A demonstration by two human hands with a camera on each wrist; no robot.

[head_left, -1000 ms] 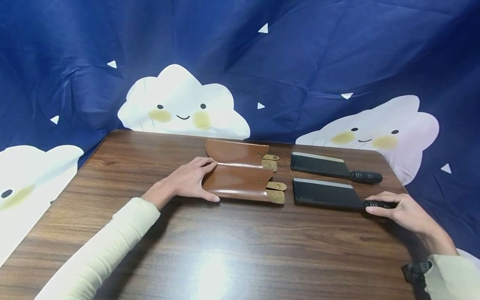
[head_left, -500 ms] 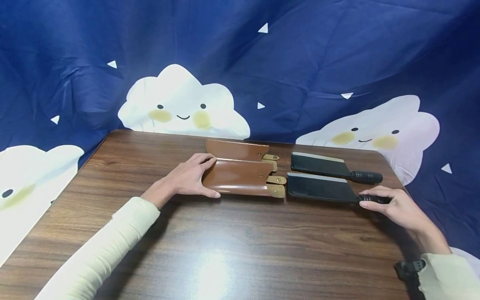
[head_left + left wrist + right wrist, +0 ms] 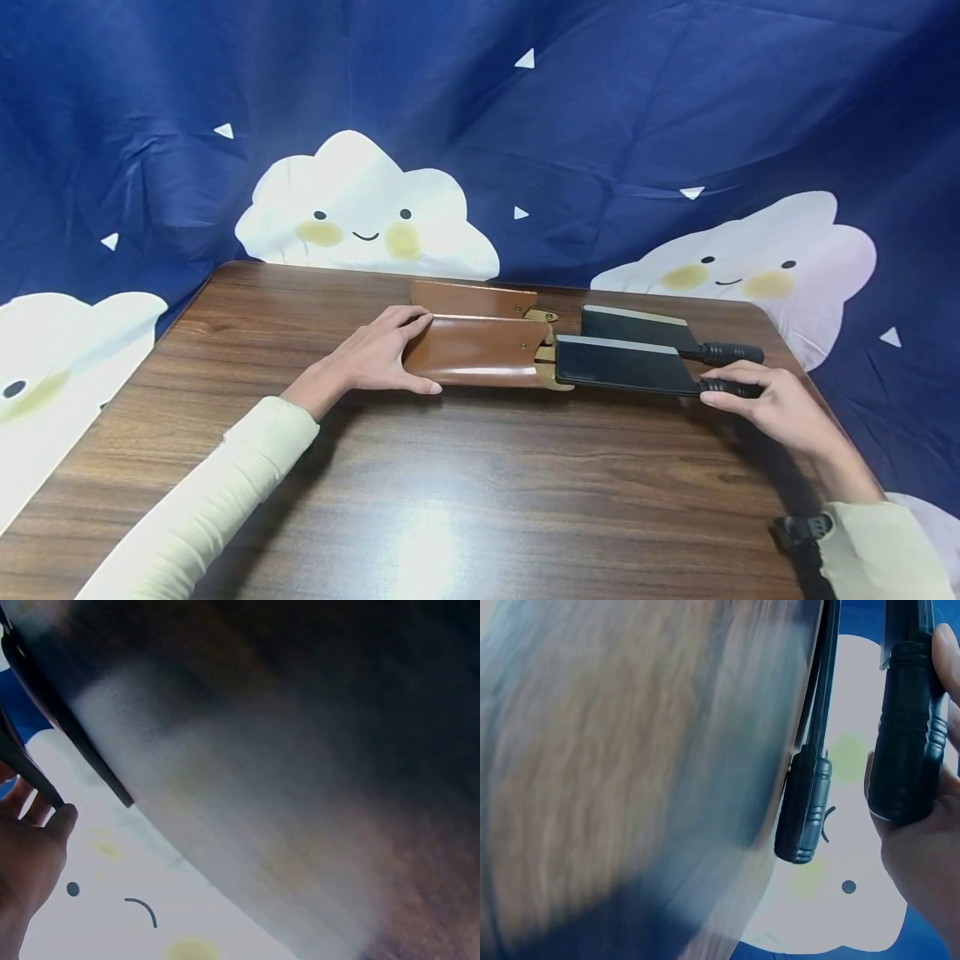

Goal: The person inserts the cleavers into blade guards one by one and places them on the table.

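My left hand (image 3: 386, 350) grips the closed left end of a brown leather knife sheath (image 3: 472, 352), thumb at the near edge, fingers at the far edge. In the left wrist view this sheath (image 3: 30, 774) is held off the table. The black handle of a cleaver (image 3: 615, 364) is in my right hand (image 3: 780, 410); its dark blade has a pale silver strip along the far edge. The blade's left end overlaps the tan straps at the sheath's mouth; whether its tip is inside I cannot tell. The right wrist view shows the gripped handle (image 3: 907, 735) up close.
Behind the held sheath lies a second brown sheath (image 3: 472, 296), partly covered. A second cleaver (image 3: 637, 327) lies behind the held one, handle to the right. The wooden table (image 3: 525, 500) ends at a blue cloud-print curtain (image 3: 570, 125).
My right hand has brought the cleaver left and slightly away from me, up to the sheath's mouth. The sheath in my left hand has risen slightly. The back sheath and cleaver stay put.
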